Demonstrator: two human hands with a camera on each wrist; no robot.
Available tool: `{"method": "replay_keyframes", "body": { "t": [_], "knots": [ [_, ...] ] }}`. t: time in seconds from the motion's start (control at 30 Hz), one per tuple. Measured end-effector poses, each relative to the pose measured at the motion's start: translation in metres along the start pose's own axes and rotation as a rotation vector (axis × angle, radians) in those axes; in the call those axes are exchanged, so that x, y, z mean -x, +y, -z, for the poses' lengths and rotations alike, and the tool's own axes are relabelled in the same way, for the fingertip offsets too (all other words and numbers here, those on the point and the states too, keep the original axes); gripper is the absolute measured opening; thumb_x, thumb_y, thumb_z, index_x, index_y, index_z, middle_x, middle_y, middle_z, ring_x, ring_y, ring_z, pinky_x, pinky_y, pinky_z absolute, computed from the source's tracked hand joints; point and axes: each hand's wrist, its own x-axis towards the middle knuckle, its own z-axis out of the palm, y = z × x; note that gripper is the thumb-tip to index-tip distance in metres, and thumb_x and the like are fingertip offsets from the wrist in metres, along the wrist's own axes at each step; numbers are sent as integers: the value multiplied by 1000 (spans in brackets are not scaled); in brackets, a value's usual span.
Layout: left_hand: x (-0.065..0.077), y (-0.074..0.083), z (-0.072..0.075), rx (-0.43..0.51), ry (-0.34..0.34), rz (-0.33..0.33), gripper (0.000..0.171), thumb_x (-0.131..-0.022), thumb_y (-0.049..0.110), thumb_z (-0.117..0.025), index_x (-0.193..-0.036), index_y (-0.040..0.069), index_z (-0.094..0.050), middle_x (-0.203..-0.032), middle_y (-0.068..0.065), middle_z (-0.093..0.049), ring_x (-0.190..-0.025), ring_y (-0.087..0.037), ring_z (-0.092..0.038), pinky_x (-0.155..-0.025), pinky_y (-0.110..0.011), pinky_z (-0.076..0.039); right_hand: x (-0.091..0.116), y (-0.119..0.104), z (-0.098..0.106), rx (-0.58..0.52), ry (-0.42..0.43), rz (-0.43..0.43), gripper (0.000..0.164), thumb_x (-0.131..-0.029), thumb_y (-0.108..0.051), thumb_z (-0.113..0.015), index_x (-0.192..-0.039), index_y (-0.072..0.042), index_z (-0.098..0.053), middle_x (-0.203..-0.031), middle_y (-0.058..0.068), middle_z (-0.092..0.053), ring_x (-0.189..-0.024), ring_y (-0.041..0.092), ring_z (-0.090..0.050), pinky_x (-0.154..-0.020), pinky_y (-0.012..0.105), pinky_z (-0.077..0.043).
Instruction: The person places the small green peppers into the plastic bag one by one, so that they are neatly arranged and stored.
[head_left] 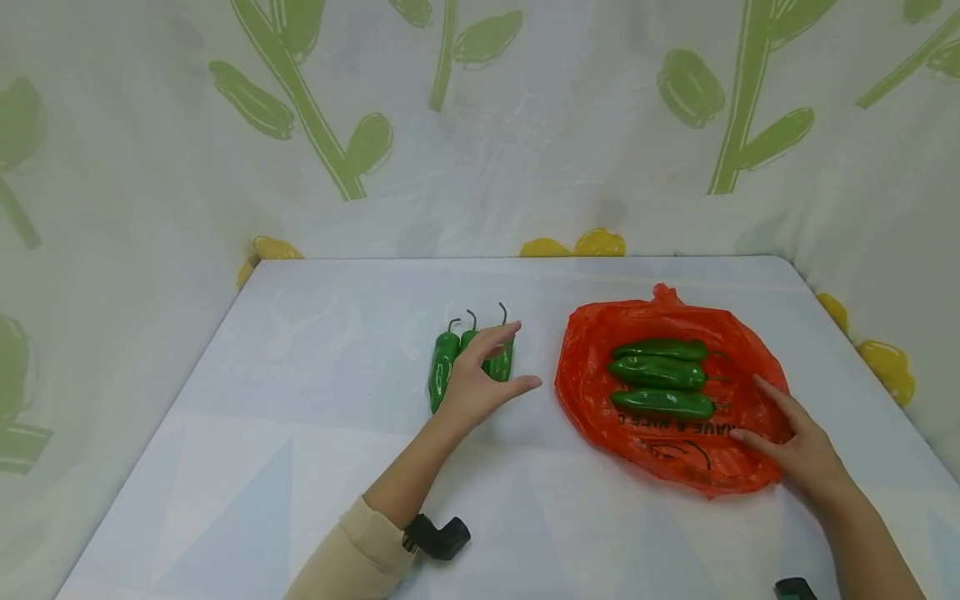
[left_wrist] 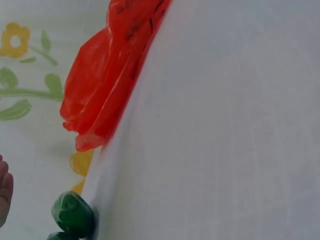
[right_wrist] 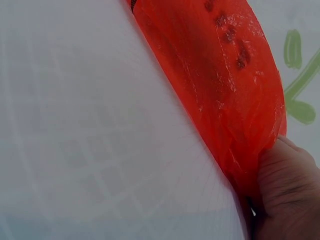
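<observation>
Three green chili peppers (head_left: 442, 368) with thin stems lie side by side on the left half of the table. Over them reaches my left hand (head_left: 480, 379), thumb and fingers spread apart in a C and nothing held; it hides part of the peppers. An opened red plastic bag (head_left: 585, 408) with black print lies to the right. Inside it are three more green peppers (head_left: 660, 372), stacked in a row. At the bag's right rim my right hand (head_left: 806, 450) rests with thumb and index finger extended over the edge. In the right wrist view the thumb (right_wrist: 287, 175) overlaps the red plastic.
A white table (head_left: 315, 350) with pale blue patterns carries everything. Behind it and along the sides hangs a light cloth (head_left: 570, 150) printed with green leaves and yellow flowers. A black wrist mount (head_left: 438, 537) sticks out from the left sleeve.
</observation>
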Motion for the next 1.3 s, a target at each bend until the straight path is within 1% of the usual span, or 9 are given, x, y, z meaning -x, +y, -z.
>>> {"method": "replay_keyframes", "body": {
  "t": [0.4,0.63,0.77,0.83,0.9,0.93,1.0,1.07,1.3],
  "knots": [
    [5,-8,30,45,90,-2,71,-69,8,-83,-133,8,-53,-132,-9,-53,-121,-33,-50,-102,-43,-41,1,0,0,-31,-7,-18,85,-90,-31,-65,-152,-37,-7,-157,20,3,-141,45,7,-102,70,-10],
    [13,-15,49,63,151,42,70,-71,5,-82,-134,7,-51,-132,-8,-52,-121,-33,-48,-104,-41,-39,0,0,0,1,8,4,86,-89,-30,-66,-152,-34,-8,-157,22,0,-140,46,3,-102,70,-11],
    [15,-8,59,46,181,41,70,-71,-1,-79,-134,-2,-49,-133,-17,-50,-123,-36,-46,-105,-43,-38,1,2,-1,13,24,35,84,-89,-27,-66,-152,-33,-10,-157,21,-3,-141,44,0,-114,53,-7],
    [16,0,64,28,195,54,68,-72,-4,-78,-133,-6,-48,-133,-21,-49,-124,-35,-45,-105,-43,-37,1,2,-1,10,21,40,84,-89,-26,-66,-152,-32,-10,-157,21,-3,-141,44,-1,-115,53,-7],
    [16,-3,69,13,209,58,68,-72,-3,-78,-134,-5,-47,-133,-20,-49,-125,-35,-45,-105,-41,-37,1,1,0,7,15,32,85,-89,-27,-66,-152,-32,-10,-157,22,-3,-140,45,-1,-113,57,-9],
    [16,-6,71,8,215,59,69,-73,-2,-78,-134,-4,-47,-134,-19,-49,-125,-34,-45,-105,-40,-38,0,0,0,4,8,16,85,-89,-29,-66,-152,-33,-9,-157,22,-2,-140,46,1,-108,65,-10],
    [15,-18,75,2,233,61,69,-73,2,-79,-135,-2,-48,-134,-16,-49,-124,-30,-46,-105,-38,-38,0,-1,1,-5,-4,-10,86,-89,-30,-65,-152,-35,-7,-156,23,0,-139,48,2,-101,72,-11],
    [13,-31,80,-4,256,67,71,-73,5,-80,-136,2,-48,-135,-12,-49,-125,-28,-46,-105,-36,-38,0,0,2,-22,-12,-25,85,-89,-31,-65,-152,-36,-7,-157,22,2,-139,48,4,-101,72,-11],
    [16,-41,88,15,262,209,72,-77,14,-79,-139,4,-45,-139,-11,-46,-128,-24,-44,-107,-37,-35,0,-1,0,-17,-23,-29,86,-90,-31,-64,-152,-35,-6,-156,25,1,-139,49,4,-100,72,-11]
  ]
}}
